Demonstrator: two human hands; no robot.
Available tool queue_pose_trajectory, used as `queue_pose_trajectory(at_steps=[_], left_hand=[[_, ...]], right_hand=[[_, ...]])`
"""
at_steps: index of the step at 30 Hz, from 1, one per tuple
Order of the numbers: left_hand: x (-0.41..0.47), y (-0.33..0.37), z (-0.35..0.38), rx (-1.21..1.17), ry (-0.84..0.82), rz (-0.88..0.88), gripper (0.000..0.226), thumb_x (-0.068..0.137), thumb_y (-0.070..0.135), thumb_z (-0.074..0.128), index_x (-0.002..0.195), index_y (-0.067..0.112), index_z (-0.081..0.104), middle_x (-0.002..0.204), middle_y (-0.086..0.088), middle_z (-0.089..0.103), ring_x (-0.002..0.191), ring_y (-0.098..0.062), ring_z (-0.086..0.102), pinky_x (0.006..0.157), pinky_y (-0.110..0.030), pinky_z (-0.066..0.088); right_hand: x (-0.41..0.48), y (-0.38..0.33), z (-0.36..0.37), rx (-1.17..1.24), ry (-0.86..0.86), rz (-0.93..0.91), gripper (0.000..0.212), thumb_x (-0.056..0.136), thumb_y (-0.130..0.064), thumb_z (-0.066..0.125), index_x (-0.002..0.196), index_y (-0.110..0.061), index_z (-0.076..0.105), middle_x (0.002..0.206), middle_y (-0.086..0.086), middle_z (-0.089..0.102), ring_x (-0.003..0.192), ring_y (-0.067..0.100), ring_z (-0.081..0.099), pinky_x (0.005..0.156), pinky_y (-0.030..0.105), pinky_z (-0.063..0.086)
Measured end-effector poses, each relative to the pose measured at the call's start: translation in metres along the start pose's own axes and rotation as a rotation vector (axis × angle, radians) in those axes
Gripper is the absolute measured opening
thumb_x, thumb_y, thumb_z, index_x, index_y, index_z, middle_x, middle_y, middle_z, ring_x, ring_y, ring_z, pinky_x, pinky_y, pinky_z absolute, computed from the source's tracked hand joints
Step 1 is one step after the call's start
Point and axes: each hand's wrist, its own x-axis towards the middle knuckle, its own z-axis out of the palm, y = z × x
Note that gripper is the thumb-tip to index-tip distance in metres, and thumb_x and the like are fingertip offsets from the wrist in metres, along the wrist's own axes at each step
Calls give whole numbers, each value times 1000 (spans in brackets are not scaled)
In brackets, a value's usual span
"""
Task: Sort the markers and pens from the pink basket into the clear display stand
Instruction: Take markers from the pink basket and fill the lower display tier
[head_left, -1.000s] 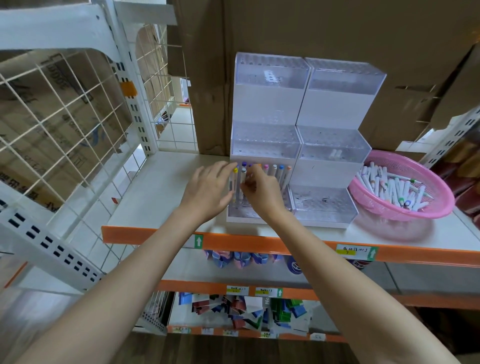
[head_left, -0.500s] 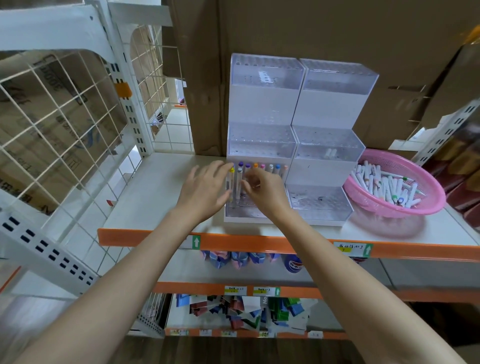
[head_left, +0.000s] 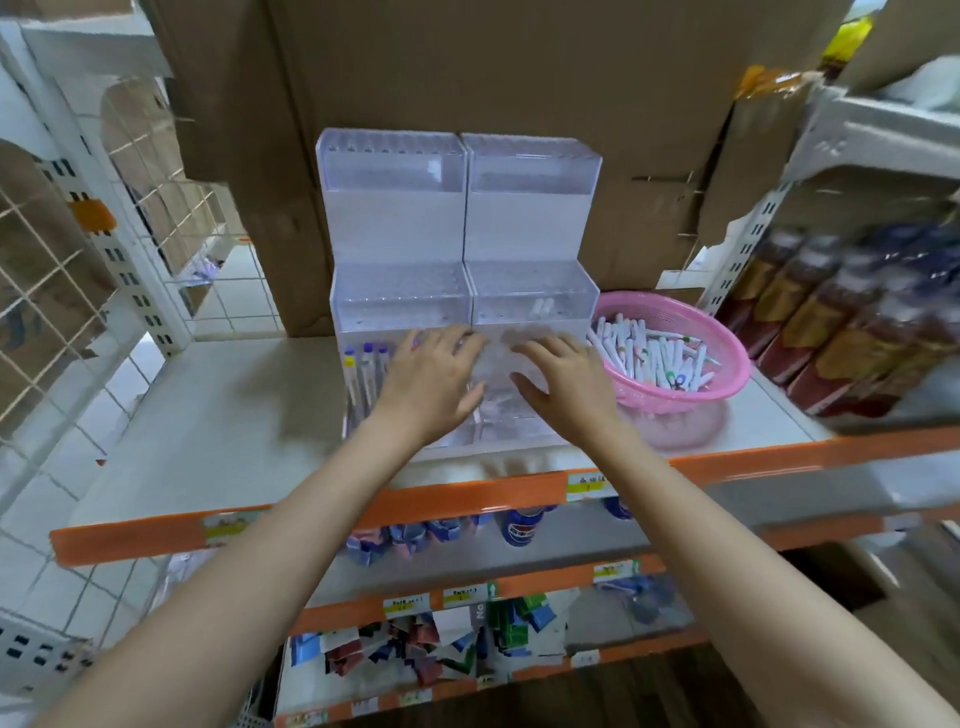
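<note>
The clear display stand (head_left: 457, 218), two stepped units side by side, stands on the white shelf. A few markers (head_left: 366, 374) stand upright in the lowest tier of its left unit. My left hand (head_left: 431, 384) hovers over that tier with fingers spread and holds nothing. My right hand (head_left: 563, 384) is over the lowest tier of the right unit, fingers straight and empty. The pink basket (head_left: 724, 379), right of the stand, holds several white markers (head_left: 657, 358).
Cardboard boxes (head_left: 519, 78) rise behind the stand. Bottles (head_left: 831, 322) line the shelf at far right. A white wire grid panel (head_left: 47, 291) closes the left side. The orange shelf edge (head_left: 467, 499) runs below my wrists, with packaged goods on lower shelves.
Both hands left the markers in the left unit and shifted right, the right hand now over the right unit. The camera swung right and the picture is blurred.
</note>
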Motion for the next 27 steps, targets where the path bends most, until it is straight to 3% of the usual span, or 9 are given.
queue_pose_trajectory(at_steps=[4,10,15,18,22,27], left_hand=[[27,47,20,-16,-18,78,52,78,39,67,123,15,58,121,-8,60,105,-28,60,88,-40,44],[75,120,46,-176,-27,130,46,74,27,69,116,10,60,110,-11,62,96,-33,61,81,-41,50],[121,170,76,-250,-80,142,42,83,27,61,121,9,57,116,-12,59,100,-34,59,79,-41,51],[144,194,91,-278,-174,34,46,90,31,54,132,13,48,132,-8,51,114,-28,52,88,-40,46],[168,203,107,-266,-325,-181,43,92,30,48,132,14,46,133,-10,47,116,-30,51,88,-40,45],[184,200,114,-160,-430,-255,30,91,25,45,115,14,58,120,-10,54,108,-31,54,81,-40,46]], right_hand=[[-18,47,-13,-46,-31,55,44,77,-30,75,118,-19,65,111,4,68,101,30,63,81,40,49],[-32,129,-34,-53,-54,105,44,77,-28,72,118,-14,63,109,6,67,99,32,63,79,41,50],[-28,193,-40,-59,-211,176,56,85,-33,63,137,-18,48,133,4,55,121,28,50,97,40,39],[-20,218,-41,-35,-288,247,59,86,-33,59,142,-22,40,136,2,51,123,26,48,98,37,38],[-9,235,-37,-59,-402,264,53,90,-29,53,141,-23,41,135,5,51,121,28,50,93,35,41],[3,242,-34,-66,-450,233,29,89,-12,53,116,-12,62,115,12,62,106,29,57,72,31,40]])
